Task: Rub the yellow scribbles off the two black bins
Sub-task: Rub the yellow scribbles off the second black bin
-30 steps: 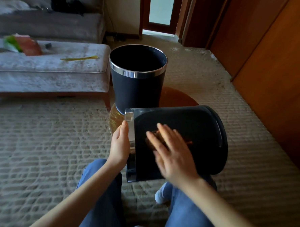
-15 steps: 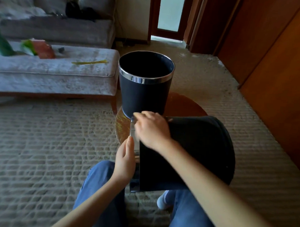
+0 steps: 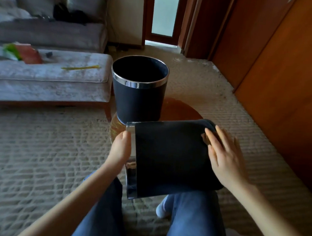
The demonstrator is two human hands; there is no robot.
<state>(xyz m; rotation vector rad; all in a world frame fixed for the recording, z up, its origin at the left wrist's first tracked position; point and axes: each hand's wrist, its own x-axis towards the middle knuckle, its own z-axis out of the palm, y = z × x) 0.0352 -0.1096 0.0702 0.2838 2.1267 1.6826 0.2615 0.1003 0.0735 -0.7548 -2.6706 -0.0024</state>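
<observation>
Both hands are on the tipped bin (image 3: 169, 155). The right hand (image 3: 225, 158) lies flat on its black side, fingers straight and a little spread. It presses a small brownish thing (image 3: 205, 139), too blurred to name, toward the bin's base end on the right. The left hand (image 3: 121, 148) sits against the chrome rim on the left; its fingers are hidden, so I cannot tell whether they grip it. The tipped bin lies on its side across the person's legs, mouth facing left. Just beyond it the upright bin (image 3: 138, 102) stands mouth up on a round brown tabletop (image 3: 181, 110). Farther left is a grey bench (image 3: 49, 82) with a yellow strip (image 3: 80, 68) lying on it.
</observation>
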